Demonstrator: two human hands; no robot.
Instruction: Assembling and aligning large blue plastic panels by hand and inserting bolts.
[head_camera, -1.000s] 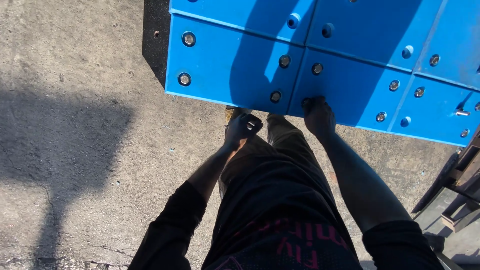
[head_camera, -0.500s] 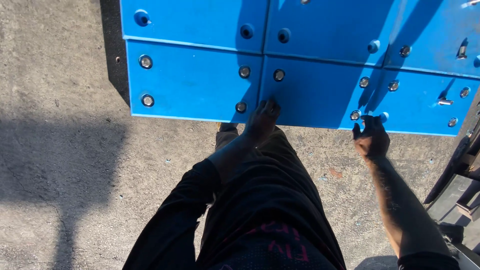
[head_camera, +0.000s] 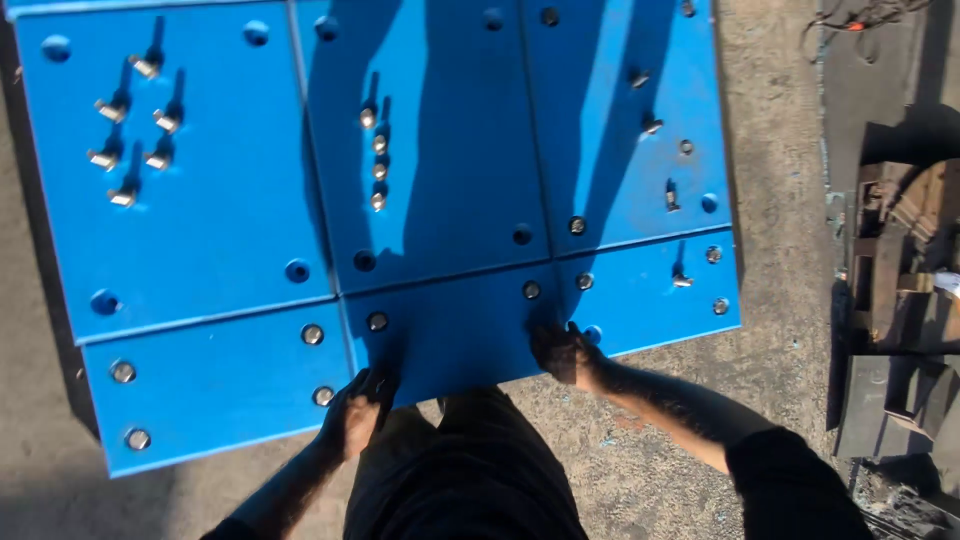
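Both hands rest at the near edge of the blue panel (head_camera: 440, 345) lying on the concrete ground (head_camera: 780, 150): left hand (head_camera: 352, 412) and right hand (head_camera: 566, 352) each clamp their grip on that edge, near seated bolts (head_camera: 377, 321).

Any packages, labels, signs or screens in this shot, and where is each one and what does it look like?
None that can be made out: no package, label, sign or screen.
Blue panels: flat rectangular plates on the concrete ground, with round holes and silver bolts.
Left hand and right hand: both resting on the near panel edge.
Rusty metal parts: at the right edge; no markings discernible.
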